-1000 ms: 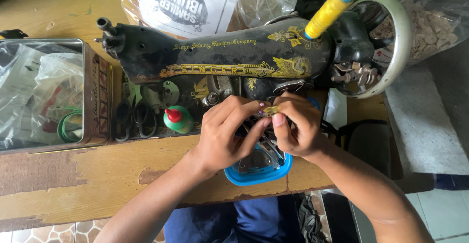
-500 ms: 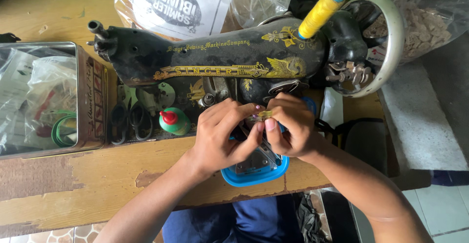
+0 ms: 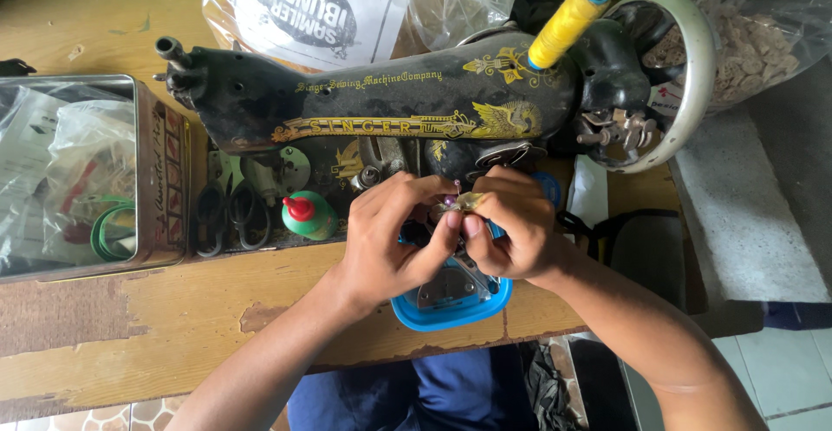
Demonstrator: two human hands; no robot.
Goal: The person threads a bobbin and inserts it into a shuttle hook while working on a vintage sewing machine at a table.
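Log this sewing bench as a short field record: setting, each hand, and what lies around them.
setting: wooden table with a black sewing machine lying across it
left hand: left hand pinches a small yellowish piece
right hand: right hand pinches the same piece from the other side
below hands: blue tray holding metal parts
nearby: scissors, green bottle with red cap, yellow thread spool, metal tin

Both hands drifted slightly down-left; left hand (image 3: 394,240) fingers now curl closer over right hand (image 3: 507,223).
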